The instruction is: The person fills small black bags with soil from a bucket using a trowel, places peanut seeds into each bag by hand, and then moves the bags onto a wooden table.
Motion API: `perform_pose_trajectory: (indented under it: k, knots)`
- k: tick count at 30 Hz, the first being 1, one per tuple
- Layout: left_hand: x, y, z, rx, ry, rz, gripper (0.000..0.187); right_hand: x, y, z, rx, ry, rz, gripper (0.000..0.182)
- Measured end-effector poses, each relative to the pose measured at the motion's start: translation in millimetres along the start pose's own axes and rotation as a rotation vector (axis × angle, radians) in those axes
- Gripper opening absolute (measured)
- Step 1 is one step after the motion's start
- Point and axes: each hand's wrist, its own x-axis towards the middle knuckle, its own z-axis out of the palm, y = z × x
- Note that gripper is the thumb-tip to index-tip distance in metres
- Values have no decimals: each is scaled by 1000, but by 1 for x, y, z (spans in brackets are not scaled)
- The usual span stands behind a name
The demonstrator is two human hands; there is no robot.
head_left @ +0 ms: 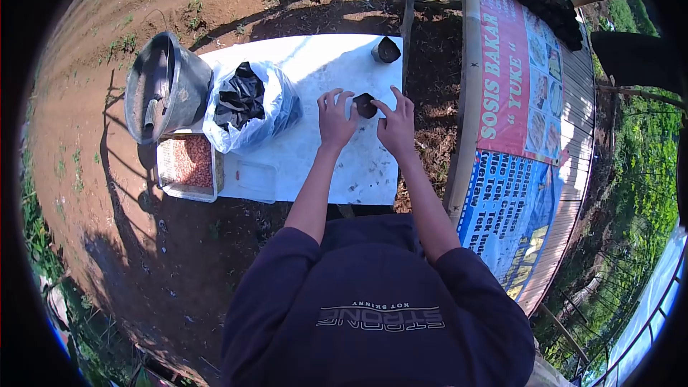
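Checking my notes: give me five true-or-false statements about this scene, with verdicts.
The small dark pot is between the left hand and the right hand. True.
The second pot stands inside the bucket. False: the second pot is near the far right corner of the table.
The black plastic lies on bare ground. False: the black plastic is inside the whitish bag.
The bucket is left of the whitish bag. True.
The tray of reddish pieces is left of both pots. True.
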Motion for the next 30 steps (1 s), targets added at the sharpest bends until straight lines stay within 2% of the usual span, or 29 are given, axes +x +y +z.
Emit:
perform_pose_trajectory:
  k: [2,7,10,13,20,30]
  knots:
    - [-6,-4,3,-36,16,-151,28,0,0,3,-77,-37,-16,51]
    - [-23,-10,1,-47,-83,-145,33,6,-1,16,-193,-83,-30,55]
    - [-25,-7,-3,-53,-132,-133,38,10,-4,17,-160,-125,-18,61]
    - [-23,-7,-5,-55,-165,-133,46,16,-6,15,-135,-203,37,60]
    - [-17,-7,-3,-60,-157,-182,62,13,-5,15,-166,-166,20,50]
    - [-17,-12,-1,-11,-186,-148,58,17,-10,14,-144,-201,23,47]
